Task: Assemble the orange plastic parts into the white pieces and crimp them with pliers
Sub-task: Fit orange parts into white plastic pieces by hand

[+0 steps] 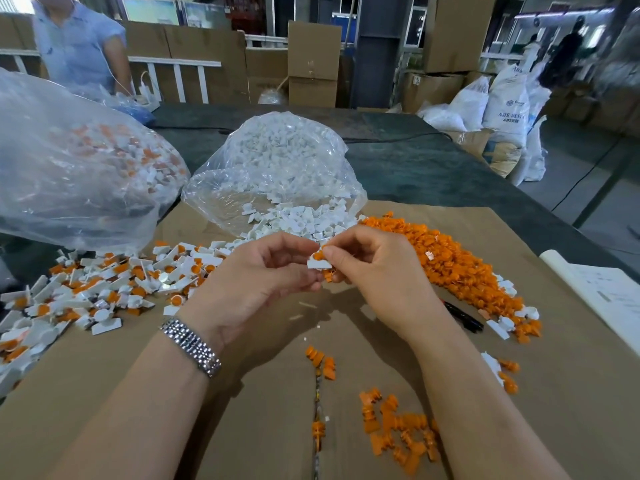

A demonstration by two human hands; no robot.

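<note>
Fingers [313, 252] of both hands pinching one white piece [319, 263] with orange part [319, 255], orange pile [450, 265] and open bag [273, 174] just behind

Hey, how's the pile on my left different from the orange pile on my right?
The left pile mixes white and orange: white pieces with orange parts fitted in them. The right pile is almost all loose orange parts, with only a few white pieces at its near end. The left pile spreads out from a plastic bag; the right pile lies in a curved band in the open. Both rest on the brown cardboard.
</note>
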